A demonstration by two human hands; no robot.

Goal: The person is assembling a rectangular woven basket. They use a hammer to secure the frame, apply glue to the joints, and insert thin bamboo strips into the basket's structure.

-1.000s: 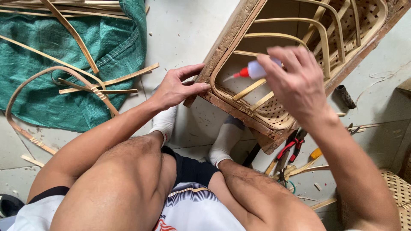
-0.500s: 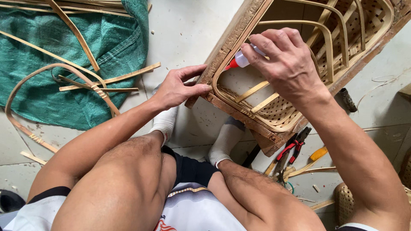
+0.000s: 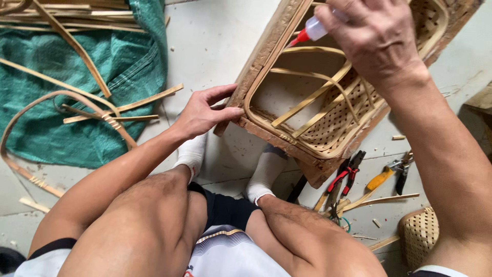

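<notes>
A woven bamboo basket (image 3: pixel 328 128) with a rough wooden rim rests tilted on the floor in front of my feet. My left hand (image 3: pixel 202 110) grips the rim at its near left corner, thumb on top. My right hand (image 3: pixel 374 36) is raised over the basket and closed on a small white squeeze bottle (image 3: pixel 312 31) with a red nozzle. The nozzle points left and down toward the inner rim strip. Bent bamboo strips cross the inside of the basket.
A green tarp (image 3: pixel 87 87) with loose bamboo strips (image 3: pixel 123 107) lies at the left. Red-handled pliers (image 3: pixel 346 177) and a yellow-handled tool (image 3: pixel 387 174) lie on the floor at the right. A small woven basket (image 3: pixel 417 233) sits at the lower right. My knees fill the foreground.
My right hand has moved the squeeze bottle up and left along the basket rim. The view has closed in on the basket. My left hand keeps its hold on the corner.
</notes>
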